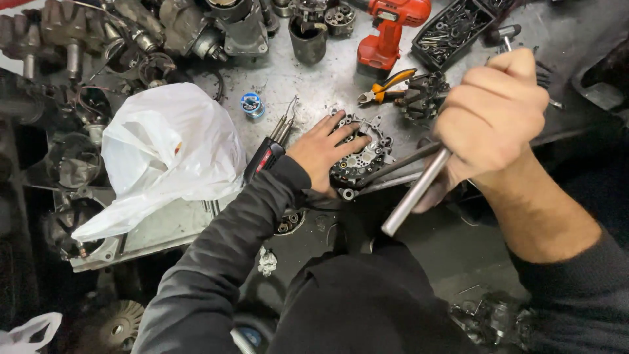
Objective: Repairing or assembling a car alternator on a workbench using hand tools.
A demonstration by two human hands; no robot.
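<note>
Grimy metal worktop (295, 78), crowded with parts; your left hand (324, 151) lies flat, fingers spread, pinning the round alternator housing (360, 157) at its front edge; your right hand (491, 118) has its fingers clamped round a steel bar (413, 196); judging by this, you're levering or driving; keep the housing steady next.

The left hand (325, 152) lies palm down, its fingers (343, 136) spread and pressed flat, the thumb angled off to the side. Its wrist sits just behind the fingers, and the dark-sleeved left forearm runs back from it, bent at the elbow. The right hand (490, 118) is raised above and to the right of the left fingers, curled into a tight fist with all the fingers wrapped closed and knuckles up. Behind the fist, the right forearm is bare, with the sleeve pushed back.
</note>
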